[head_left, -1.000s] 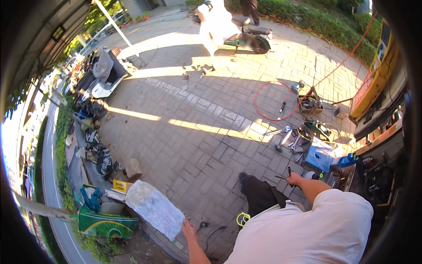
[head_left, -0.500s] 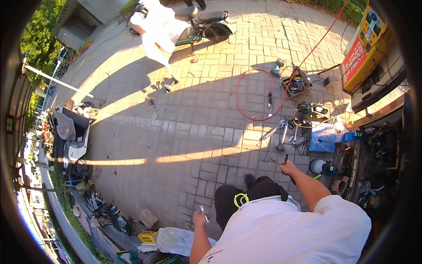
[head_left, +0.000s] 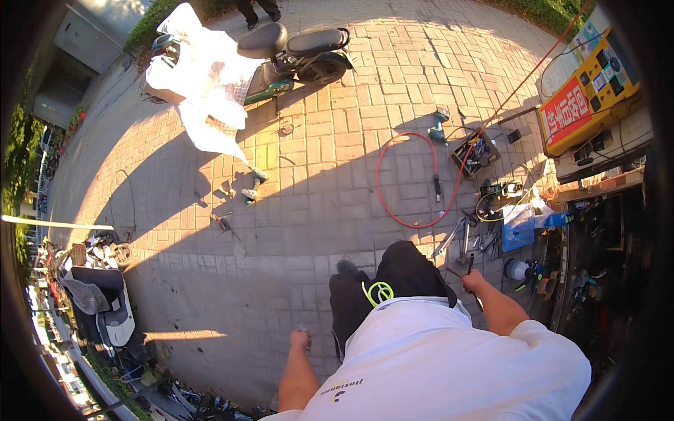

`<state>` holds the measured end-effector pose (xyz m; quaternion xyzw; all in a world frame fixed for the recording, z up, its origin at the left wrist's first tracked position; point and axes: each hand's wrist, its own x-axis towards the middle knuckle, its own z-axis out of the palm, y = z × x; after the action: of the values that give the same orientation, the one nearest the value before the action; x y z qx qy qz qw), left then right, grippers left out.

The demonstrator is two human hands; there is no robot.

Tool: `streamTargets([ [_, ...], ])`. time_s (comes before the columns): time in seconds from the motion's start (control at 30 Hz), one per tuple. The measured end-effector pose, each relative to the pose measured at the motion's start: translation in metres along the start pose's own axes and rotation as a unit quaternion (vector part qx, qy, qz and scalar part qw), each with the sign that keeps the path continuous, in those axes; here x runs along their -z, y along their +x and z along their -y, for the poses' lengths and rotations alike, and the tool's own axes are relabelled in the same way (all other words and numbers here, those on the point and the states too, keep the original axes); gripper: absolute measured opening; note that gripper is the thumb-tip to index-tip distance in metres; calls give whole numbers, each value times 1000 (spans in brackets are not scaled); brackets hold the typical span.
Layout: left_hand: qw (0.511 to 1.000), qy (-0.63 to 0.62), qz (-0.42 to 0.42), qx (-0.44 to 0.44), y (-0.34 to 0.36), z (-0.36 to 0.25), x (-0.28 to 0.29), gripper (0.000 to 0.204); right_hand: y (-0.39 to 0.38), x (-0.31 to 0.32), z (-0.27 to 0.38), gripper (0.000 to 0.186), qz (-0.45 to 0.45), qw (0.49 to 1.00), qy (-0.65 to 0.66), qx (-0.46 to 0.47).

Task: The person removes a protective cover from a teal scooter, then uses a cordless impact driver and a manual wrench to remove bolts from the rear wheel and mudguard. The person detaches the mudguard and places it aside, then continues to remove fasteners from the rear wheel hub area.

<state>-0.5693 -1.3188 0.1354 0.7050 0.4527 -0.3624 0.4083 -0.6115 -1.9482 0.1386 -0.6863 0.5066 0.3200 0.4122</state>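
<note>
My left hand [head_left: 300, 341] hangs low beside my thigh, closed round a small silver wrench [head_left: 307, 344] that mostly hides in the fist. At my right side, my right hand [head_left: 473, 281] is closed on a T-handle tool [head_left: 470, 262] with a black grip and a thin shaft pointing out to the left. Closest to the right hand lie several wrenches [head_left: 449, 237] and a hammer [head_left: 466, 235] on the paving. A blue bin [head_left: 518, 228] with clear plastic over it stands just beyond them.
Ahead left stands an electric scooter [head_left: 309, 63] under a white cover [head_left: 210, 70]. Drills [head_left: 437, 128] [head_left: 254, 186] rest on the bricks. A red hose [head_left: 379, 184] loops by an open toolbox [head_left: 474, 156]. A yellow machine [head_left: 590, 98] stands right; another scooter [head_left: 105, 302] is left.
My body has moved forward over the paving and turned, so the covered scooter and the tools sit differently in view. Both hands keep their tools, and the left wrench shows less.
</note>
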Motion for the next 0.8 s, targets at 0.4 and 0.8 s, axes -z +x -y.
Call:
streamTargets([
  [0.4,962,109,24,-251,179,-600,47,22,161,-41,333,27,-99,988,4,116],
  [0.8,928,241,159,-235,381,-992,-162,23,387,-156,858,39,-73,938,185,283],
])
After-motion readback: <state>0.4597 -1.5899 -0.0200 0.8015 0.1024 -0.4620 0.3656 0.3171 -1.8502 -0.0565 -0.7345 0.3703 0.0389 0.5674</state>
